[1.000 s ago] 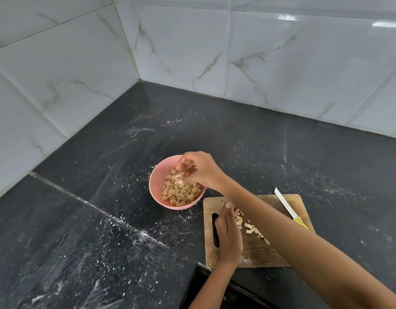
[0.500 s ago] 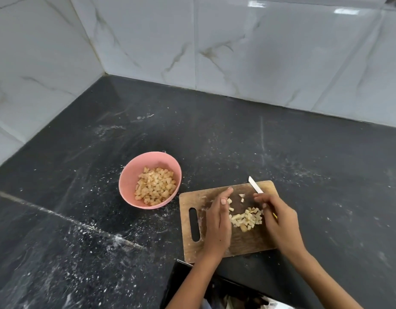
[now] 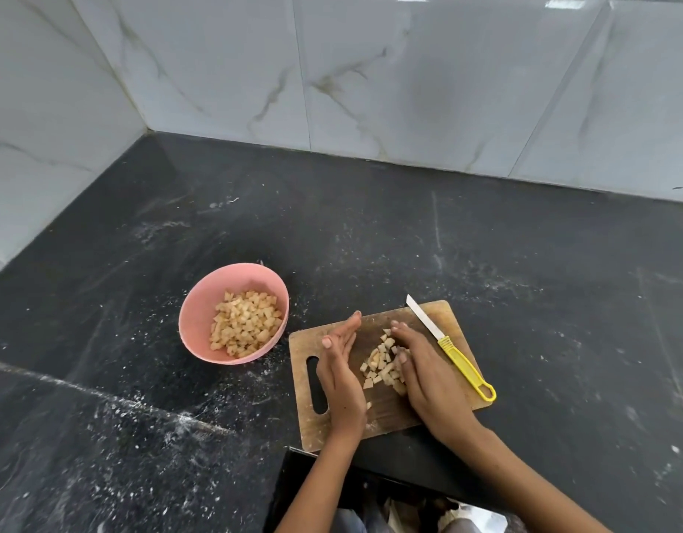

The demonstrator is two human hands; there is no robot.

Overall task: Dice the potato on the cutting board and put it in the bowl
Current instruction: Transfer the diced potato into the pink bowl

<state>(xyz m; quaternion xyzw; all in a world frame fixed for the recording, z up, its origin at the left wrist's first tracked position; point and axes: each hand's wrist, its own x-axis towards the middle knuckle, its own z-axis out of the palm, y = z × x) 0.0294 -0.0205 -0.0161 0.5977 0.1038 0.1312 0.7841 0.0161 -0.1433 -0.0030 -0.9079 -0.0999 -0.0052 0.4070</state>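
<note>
Left hand & right hand, fingers straight, flank the pale diced potato pile on the worn wooden cutting board, prob. herding it for scooping. Yellow-handled knife lies aside on board; pink round bowl w/ dice sits just left, handy.

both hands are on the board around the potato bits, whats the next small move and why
Probably close the left hand and right hand together to scoop up the diced potato between them. The knife lies set aside on the cutting board, and the pink bowl beside it already holds dice.
</note>
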